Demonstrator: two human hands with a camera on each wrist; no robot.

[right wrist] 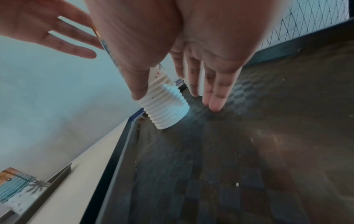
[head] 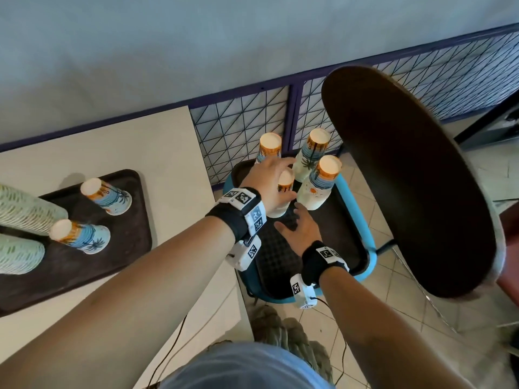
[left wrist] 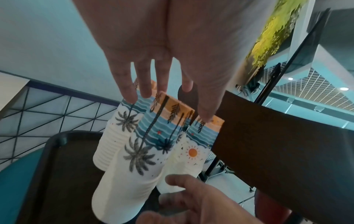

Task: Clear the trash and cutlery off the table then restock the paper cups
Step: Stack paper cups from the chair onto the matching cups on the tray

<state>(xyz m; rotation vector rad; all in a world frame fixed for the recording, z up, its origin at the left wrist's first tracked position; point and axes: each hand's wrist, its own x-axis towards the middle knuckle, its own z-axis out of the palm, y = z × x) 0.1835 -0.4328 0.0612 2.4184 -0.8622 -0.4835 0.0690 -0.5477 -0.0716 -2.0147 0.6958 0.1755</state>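
Several stacks of upside-down palm-print paper cups [head: 323, 181] stand on a dark tray [head: 280, 256] that lies on a blue chair. My left hand [head: 269, 175] hovers over the nearest, shortest stack [head: 283, 189] with fingers spread straight, at most lightly touching it. In the left wrist view its fingers [left wrist: 145, 84] reach down over the cup stacks [left wrist: 139, 151]. My right hand [head: 292, 220] is open low over the tray. Its thumb [right wrist: 138, 89] touches the ribbed rims of a stack [right wrist: 166, 109], and its fingertips [right wrist: 214, 103] point down at the tray [right wrist: 229, 166].
A second dark tray [head: 84, 265] on the white table [head: 140, 141] holds two palm-print cup stacks [head: 108, 196] and green-patterned stacks [head: 25, 211]. A dark wooden panel [head: 407, 178] looms right of the blue chair [head: 356, 209]. Wire mesh fencing [head: 241, 136] stands behind.
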